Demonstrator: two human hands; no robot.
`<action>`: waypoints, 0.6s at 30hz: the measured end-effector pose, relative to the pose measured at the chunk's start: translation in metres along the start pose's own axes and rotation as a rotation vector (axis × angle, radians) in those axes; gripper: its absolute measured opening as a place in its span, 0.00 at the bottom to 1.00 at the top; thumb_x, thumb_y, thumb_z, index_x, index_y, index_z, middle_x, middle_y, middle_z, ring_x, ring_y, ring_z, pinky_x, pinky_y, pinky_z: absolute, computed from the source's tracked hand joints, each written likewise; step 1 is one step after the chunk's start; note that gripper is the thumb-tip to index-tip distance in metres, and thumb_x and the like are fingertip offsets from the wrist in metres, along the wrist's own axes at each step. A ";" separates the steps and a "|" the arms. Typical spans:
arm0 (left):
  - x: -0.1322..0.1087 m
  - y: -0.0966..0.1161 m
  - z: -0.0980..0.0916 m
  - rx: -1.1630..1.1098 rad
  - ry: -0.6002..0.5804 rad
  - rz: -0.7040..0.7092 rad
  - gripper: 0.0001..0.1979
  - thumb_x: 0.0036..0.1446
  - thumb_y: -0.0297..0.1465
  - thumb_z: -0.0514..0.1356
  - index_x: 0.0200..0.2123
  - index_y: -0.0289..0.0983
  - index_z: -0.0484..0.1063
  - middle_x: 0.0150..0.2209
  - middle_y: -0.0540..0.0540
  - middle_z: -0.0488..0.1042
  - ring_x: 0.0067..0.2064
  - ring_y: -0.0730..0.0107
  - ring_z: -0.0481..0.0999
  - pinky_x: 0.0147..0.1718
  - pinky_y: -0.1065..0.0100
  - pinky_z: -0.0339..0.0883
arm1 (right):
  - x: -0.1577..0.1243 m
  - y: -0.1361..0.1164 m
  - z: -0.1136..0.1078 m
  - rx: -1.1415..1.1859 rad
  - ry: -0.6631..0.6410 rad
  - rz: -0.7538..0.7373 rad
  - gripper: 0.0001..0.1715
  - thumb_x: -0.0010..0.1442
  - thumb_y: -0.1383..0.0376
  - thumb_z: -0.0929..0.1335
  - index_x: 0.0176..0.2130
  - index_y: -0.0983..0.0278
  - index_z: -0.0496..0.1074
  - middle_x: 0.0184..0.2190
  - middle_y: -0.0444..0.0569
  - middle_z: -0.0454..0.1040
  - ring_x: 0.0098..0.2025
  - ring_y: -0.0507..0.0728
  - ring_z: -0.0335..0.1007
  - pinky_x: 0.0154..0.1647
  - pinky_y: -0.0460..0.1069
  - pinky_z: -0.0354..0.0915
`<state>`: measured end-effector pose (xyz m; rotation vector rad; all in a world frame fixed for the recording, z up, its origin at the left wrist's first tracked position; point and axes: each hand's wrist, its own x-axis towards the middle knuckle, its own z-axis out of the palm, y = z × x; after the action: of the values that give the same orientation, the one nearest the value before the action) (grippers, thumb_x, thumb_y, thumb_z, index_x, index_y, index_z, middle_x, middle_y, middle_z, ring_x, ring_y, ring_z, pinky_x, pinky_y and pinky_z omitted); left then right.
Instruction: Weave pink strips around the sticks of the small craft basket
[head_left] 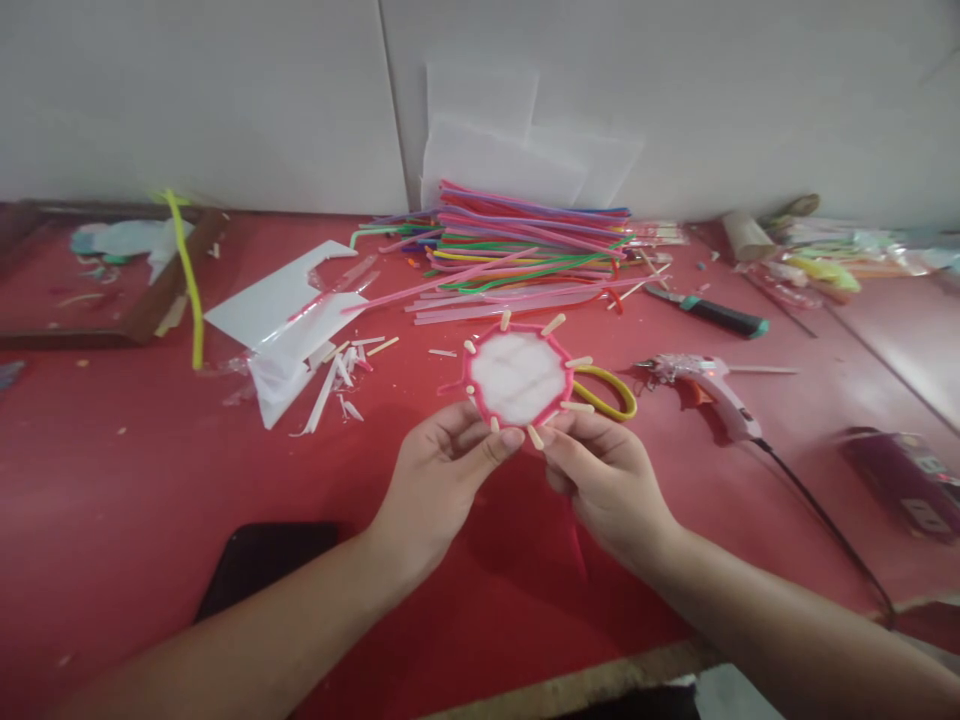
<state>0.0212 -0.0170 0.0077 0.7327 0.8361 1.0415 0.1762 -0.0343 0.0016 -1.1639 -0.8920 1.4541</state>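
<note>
A round white disc (519, 378) with a pink pipe cleaner around its edge is held up above the red table. Several short wooden sticks stand out around its rim. My left hand (442, 480) pinches the lower left edge, thumb in front. My right hand (607, 475) grips the lower right edge beside a stick, its thumb near the left thumb. A pink end sticks out at the disc's left, and another pink strand hangs below my right hand. Behind the disc on the right lies a yellow loop (626, 400).
Bundled colored pipe cleaners (532, 240) lie at the back by the wall. White paper (277, 300) and scraps are left. Pliers (720, 314), a corded glue gun (724, 398) and a dark red box (900, 480) are right. A black object (262, 560) lies near the left forearm.
</note>
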 end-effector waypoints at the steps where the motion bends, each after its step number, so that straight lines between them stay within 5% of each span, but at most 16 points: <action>1: 0.000 0.000 0.000 0.011 0.012 0.002 0.07 0.52 0.31 0.70 0.36 0.42 0.80 0.35 0.53 0.84 0.40 0.74 0.82 0.43 0.75 0.73 | 0.000 0.000 0.000 -0.008 0.001 0.006 0.13 0.57 0.58 0.74 0.26 0.63 0.75 0.17 0.37 0.61 0.19 0.45 0.49 0.19 0.43 0.48; 13: 0.001 0.000 -0.003 0.077 0.005 -0.004 0.07 0.56 0.33 0.67 0.39 0.39 0.79 0.39 0.47 0.84 0.40 0.66 0.82 0.44 0.67 0.73 | 0.002 -0.006 0.001 -0.100 -0.056 0.055 0.15 0.57 0.55 0.72 0.27 0.63 0.72 0.17 0.37 0.64 0.16 0.46 0.55 0.17 0.43 0.53; 18: -0.001 0.005 -0.002 0.209 0.053 0.014 0.10 0.54 0.33 0.68 0.41 0.41 0.80 0.38 0.48 0.84 0.37 0.69 0.81 0.36 0.73 0.73 | 0.004 -0.009 -0.001 -0.137 -0.041 -0.120 0.07 0.58 0.60 0.72 0.33 0.61 0.73 0.29 0.43 0.74 0.31 0.50 0.70 0.35 0.47 0.68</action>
<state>0.0167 -0.0162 0.0108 0.8910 0.9971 0.9987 0.1796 -0.0282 0.0090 -1.1636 -1.0853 1.3406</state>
